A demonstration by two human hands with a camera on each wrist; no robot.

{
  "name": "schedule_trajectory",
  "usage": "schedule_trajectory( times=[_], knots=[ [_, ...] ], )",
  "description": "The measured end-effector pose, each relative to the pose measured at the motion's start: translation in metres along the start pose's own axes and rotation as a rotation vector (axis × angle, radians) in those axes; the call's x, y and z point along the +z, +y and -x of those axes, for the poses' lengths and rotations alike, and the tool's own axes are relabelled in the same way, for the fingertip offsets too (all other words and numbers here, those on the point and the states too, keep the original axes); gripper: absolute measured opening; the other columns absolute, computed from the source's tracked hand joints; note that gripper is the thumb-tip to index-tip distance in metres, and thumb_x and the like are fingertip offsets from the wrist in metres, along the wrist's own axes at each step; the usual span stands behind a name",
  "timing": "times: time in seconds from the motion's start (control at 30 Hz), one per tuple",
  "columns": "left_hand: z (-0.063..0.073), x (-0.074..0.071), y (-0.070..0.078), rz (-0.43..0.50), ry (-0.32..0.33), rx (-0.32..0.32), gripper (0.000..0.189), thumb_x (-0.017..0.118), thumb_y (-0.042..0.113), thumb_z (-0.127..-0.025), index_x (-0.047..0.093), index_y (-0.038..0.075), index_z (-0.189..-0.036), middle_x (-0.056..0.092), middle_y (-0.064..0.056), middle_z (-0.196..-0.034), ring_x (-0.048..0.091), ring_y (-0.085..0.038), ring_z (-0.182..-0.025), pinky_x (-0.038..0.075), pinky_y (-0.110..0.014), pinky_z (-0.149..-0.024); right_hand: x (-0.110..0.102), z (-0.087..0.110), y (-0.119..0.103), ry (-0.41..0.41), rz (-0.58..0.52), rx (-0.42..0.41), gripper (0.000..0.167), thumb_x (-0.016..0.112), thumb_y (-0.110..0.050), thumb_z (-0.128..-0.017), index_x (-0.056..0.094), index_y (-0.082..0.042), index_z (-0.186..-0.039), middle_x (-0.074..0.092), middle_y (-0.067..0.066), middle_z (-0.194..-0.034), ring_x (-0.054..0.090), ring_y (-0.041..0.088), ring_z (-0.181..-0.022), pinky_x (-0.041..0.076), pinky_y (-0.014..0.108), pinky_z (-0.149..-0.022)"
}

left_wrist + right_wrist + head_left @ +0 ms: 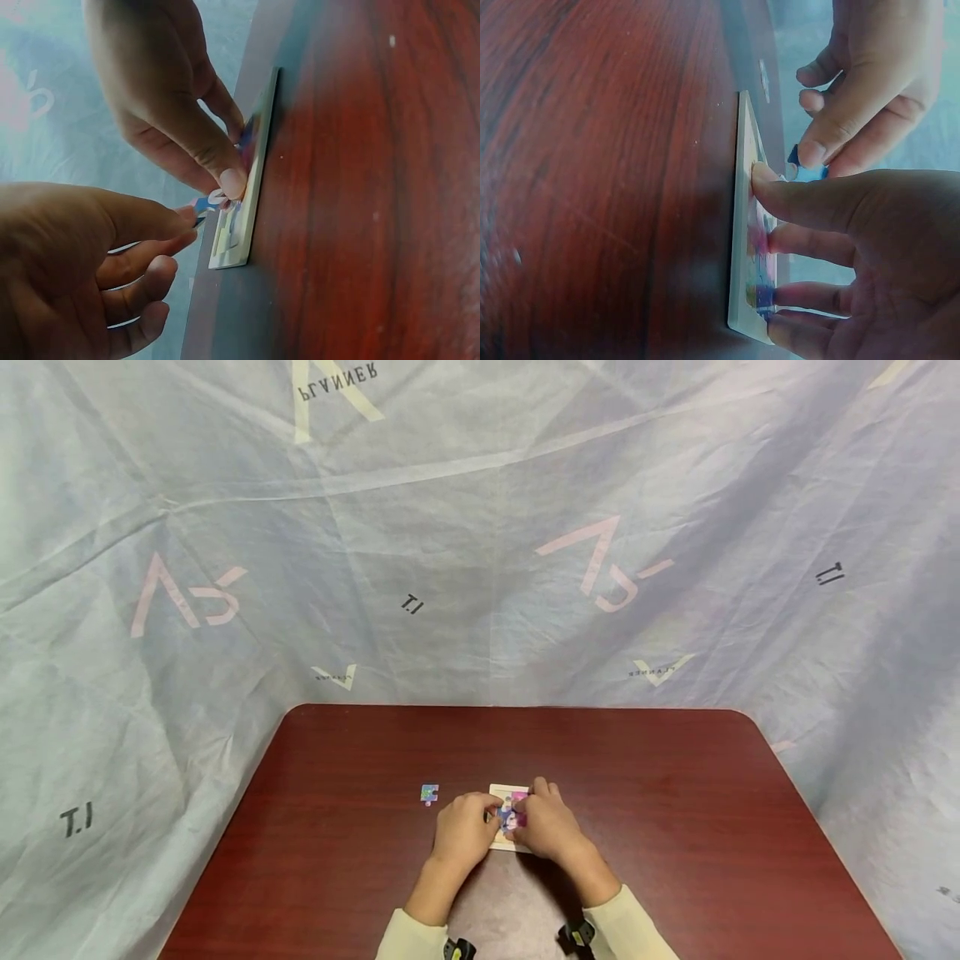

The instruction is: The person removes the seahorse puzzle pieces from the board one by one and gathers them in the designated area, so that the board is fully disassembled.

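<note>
A shallow puzzle tray [510,788] with a pale rim lies on the table, colourful pieces set in it. My left hand [461,831] is at its left side, pinching a blue jigsaw piece [204,203] between thumb and index finger. This piece is tilted above the tray surface, its inner end by my right thumb. The other left fingers curl loosely. From the right, my right hand [551,822] reaches over the tray, its extended fingers [810,244] touching the fitted pieces and its thumb resting near the middle. Both hands hide much of the picture.
One loose blue-green jigsaw piece [429,793] lies on the dark red table [345,860], left of and slightly beyond the left hand. Pale printed cloth [480,527] hangs behind the table and along both sides.
</note>
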State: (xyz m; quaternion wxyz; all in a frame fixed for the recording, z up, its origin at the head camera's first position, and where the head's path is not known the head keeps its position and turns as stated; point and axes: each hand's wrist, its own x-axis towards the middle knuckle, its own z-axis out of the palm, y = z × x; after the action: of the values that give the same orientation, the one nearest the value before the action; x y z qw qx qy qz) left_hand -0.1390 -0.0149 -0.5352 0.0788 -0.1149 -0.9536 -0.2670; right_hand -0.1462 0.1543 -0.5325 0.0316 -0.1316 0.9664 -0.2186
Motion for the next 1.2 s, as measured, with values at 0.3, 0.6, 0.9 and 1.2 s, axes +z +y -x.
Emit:
schedule_trajectory(
  times=[0.3,0.6,0.9,1.2],
  knots=[
    [-0.0006,-0.0029,-0.0025,0.018,0.007,-0.017,0.028,0.089,0.015,-0.080,0.083,0.018,-0.107,0.081,0.003,-0.097,0.078,-0.019,-0.089,0.058,-0.039,-0.068,-0.0016,-0.0024,0.0008,0.003,0.009,-0.003,0.037,0.093,-0.026,-0.077,0.083,-0.010,-0.109,0.055,0.013,-0.109,0.051,0.032,-0.105,0.054,0.047,-0.077],
    [0.0026,-0.0043,-0.0049,0.003,0.003,-0.021,0.035,0.092,0.015,-0.076,0.082,0.018,-0.109,0.080,0.003,-0.096,0.077,-0.018,-0.088,0.058,-0.039,-0.069,0.0008,-0.0024,0.0002,0.002,-0.008,0.017,0.036,0.094,-0.025,-0.075,0.082,-0.009,-0.106,0.055,0.013,-0.110,0.052,0.031,-0.107,0.056,0.047,-0.077],
    [0.0056,-0.0078,-0.0077,0.013,0.016,-0.024,0.032,0.093,0.021,-0.077,0.082,0.019,-0.107,0.075,0.006,-0.091,0.073,-0.014,-0.084,0.056,-0.035,-0.067,0.0008,-0.0007,-0.0006,-0.002,-0.011,0.019,0.036,0.094,-0.026,-0.076,0.082,-0.010,-0.106,0.055,0.013,-0.112,0.052,0.032,-0.108,0.056,0.048,-0.076],
    [0.0083,-0.0098,-0.0103,0.010,0.012,-0.054,0.032,0.093,0.025,-0.078,0.082,0.018,-0.107,0.069,0.010,-0.087,0.068,-0.009,-0.081,0.054,-0.034,-0.066,0.0001,0.0012,-0.0020,0.000,-0.003,0.011,0.037,0.095,-0.024,-0.075,0.082,-0.010,-0.106,0.056,0.014,-0.111,0.053,0.033,-0.108,0.056,0.047,-0.077]
  ],
)
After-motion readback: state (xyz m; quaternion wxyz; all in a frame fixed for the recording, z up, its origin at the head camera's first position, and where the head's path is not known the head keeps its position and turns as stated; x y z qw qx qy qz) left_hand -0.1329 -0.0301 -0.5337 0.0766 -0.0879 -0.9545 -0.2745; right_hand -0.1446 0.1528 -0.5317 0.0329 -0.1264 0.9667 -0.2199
